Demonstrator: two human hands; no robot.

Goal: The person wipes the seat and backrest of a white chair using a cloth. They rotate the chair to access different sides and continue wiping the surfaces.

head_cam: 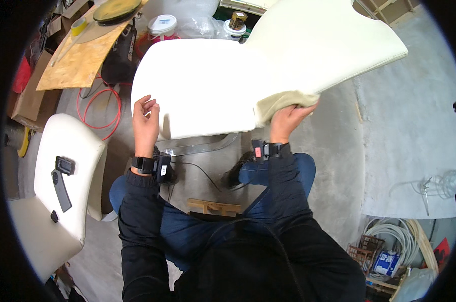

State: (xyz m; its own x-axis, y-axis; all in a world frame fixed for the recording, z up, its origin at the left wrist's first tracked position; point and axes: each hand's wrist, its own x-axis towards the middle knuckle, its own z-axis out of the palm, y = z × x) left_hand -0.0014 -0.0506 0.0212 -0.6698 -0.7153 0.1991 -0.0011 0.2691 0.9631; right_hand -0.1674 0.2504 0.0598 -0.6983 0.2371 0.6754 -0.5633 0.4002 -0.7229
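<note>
Before me stands a chair with a white upholstered seat [194,83] and a cream backrest [326,41] on the right. A curved metal chair leg [209,146] shows beneath the seat's near edge. My right hand [290,119] grips a folded piece of beige fabric [278,104] at the near corner where seat and backrest meet. Whether that fabric is a separate cloth or part of the upholstery, I cannot tell. Over the seat's near left corner is my left hand [146,122], holding nothing, with its fingers loosely bent and apart; contact with the seat is unclear.
To my left is another cream chair [67,139] bearing a grey handheld device [61,190] and small black items. A plywood board [79,64], a red hose [119,107] and lidded buckets [162,24] lie beyond. Coiled pale tubing [394,241] is at lower right.
</note>
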